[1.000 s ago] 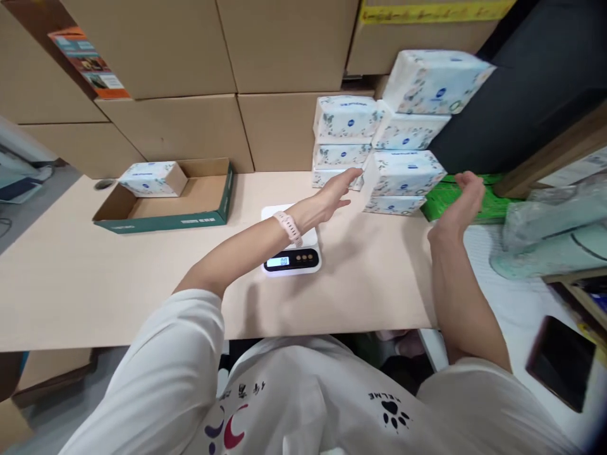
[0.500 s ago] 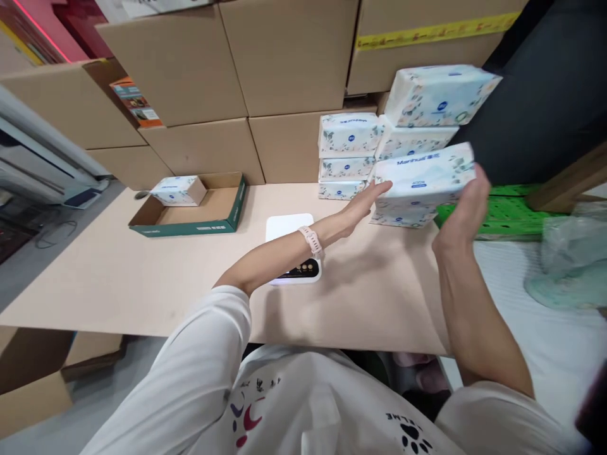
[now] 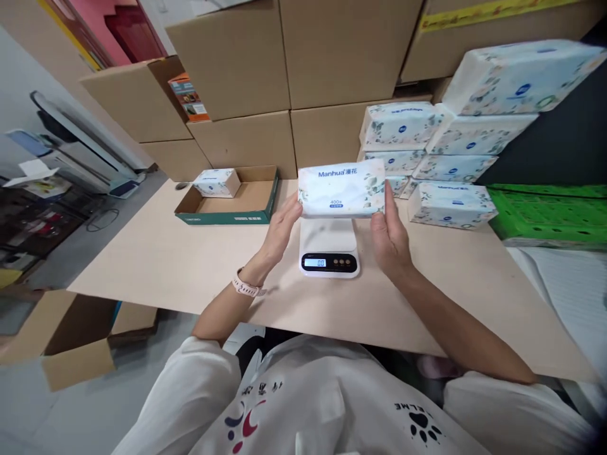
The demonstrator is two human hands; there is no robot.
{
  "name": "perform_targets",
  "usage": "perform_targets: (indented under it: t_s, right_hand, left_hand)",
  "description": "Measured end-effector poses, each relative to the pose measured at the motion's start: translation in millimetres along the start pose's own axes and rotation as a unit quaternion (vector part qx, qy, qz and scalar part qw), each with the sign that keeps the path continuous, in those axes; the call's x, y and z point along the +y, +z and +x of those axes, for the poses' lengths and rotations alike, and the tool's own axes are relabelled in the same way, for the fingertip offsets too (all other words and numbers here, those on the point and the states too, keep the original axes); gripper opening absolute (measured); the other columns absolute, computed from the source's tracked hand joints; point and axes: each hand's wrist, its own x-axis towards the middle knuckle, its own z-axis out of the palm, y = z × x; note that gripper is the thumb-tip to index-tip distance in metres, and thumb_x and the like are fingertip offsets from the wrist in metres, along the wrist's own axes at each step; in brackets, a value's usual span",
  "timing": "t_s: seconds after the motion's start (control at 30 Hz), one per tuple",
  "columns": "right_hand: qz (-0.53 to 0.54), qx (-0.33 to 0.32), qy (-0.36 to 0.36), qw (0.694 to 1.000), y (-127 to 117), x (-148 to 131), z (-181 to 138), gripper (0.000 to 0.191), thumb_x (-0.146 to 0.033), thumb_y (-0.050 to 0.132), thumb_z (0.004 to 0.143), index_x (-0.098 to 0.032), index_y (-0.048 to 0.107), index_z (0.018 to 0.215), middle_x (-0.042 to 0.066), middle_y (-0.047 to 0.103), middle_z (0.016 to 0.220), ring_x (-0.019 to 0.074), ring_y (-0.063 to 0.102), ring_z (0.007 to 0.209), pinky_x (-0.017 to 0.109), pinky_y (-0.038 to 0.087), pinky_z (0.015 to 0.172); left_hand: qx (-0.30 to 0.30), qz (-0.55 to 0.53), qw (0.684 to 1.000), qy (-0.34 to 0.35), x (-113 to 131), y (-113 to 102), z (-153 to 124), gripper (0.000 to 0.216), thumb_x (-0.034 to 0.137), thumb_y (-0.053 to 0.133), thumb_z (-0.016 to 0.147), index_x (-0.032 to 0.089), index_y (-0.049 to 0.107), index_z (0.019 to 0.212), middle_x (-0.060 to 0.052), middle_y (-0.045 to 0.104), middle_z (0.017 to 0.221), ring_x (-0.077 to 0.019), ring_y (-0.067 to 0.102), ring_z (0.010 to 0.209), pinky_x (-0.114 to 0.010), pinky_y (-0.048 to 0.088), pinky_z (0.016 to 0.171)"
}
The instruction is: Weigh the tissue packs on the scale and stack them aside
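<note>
Head view, left hand: pressed to the left end of a tissue pack.
Right hand: gripping its right end.
Tissue pack: held between both, above the white scale.
Display: 0.0.
Open tray: left on the table, one boxy pack inside.
Stacked packs: behind, to the right.

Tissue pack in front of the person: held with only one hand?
No, the left hand and the right hand hold the tissue pack at opposite ends.
</note>
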Motion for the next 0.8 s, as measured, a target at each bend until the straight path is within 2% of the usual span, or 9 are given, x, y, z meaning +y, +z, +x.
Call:
perform_targets:
  t_s: [0.17, 0.37, 0.6, 0.8]
  right_hand:
    - [0.072, -0.012, 0.145, 0.987, 16, 31, -4, 0.088, -0.081, 0.051, 0.097, -0.035, 0.040, 0.171, 0.000, 0.041, 0.179, 0.0291, 0.033, 0.170, 0.052, 0.020, 0.144]
    - [0.077, -0.026, 0.214, 0.973, 19, 40, -14, 0.088, -0.082, 0.051, 0.097, -0.037, 0.037, 0.171, -0.002, 0.038, 0.180, 0.0263, 0.032, 0.171, 0.051, 0.020, 0.143]
    - [0.067, -0.037, 0.246, 0.966, 17, 39, -15, 0.095, -0.086, 0.050, 0.094, -0.036, 0.035, 0.173, 0.000, 0.039, 0.179, 0.0274, 0.033, 0.170, 0.052, 0.020, 0.143]
    - [0.062, -0.041, 0.252, 0.965, 16, 42, -16, 0.092, -0.087, 0.050, 0.094, -0.038, 0.038, 0.171, -0.001, 0.037, 0.180, 0.0291, 0.031, 0.171, 0.056, 0.019, 0.143]
  left_hand:
    - [0.022, 0.042, 0.997, -0.057, -39, -7, -14, 0.056, 0.057, 0.061, 0.101, 0.022, 0.073, 0.143, -0.011, 0.061, 0.163, -0.0307, 0.047, 0.159, -0.046, 0.029, 0.138]
    - [0.020, 0.029, 0.996, -0.083, -55, -8, -19, 0.055, 0.054, 0.062, 0.101, 0.024, 0.071, 0.145, -0.010, 0.062, 0.160, -0.0298, 0.043, 0.161, -0.045, 0.030, 0.136]
    - [0.018, 0.021, 0.995, -0.097, -62, -8, -22, 0.054, 0.052, 0.061, 0.101, 0.023, 0.072, 0.145, -0.011, 0.063, 0.157, -0.0290, 0.047, 0.157, -0.045, 0.032, 0.136]
    - [0.014, 0.016, 0.994, -0.112, -58, -6, -24, 0.051, 0.052, 0.061, 0.102, 0.023, 0.074, 0.142, -0.011, 0.061, 0.160, -0.0306, 0.045, 0.159, -0.046, 0.029, 0.137]
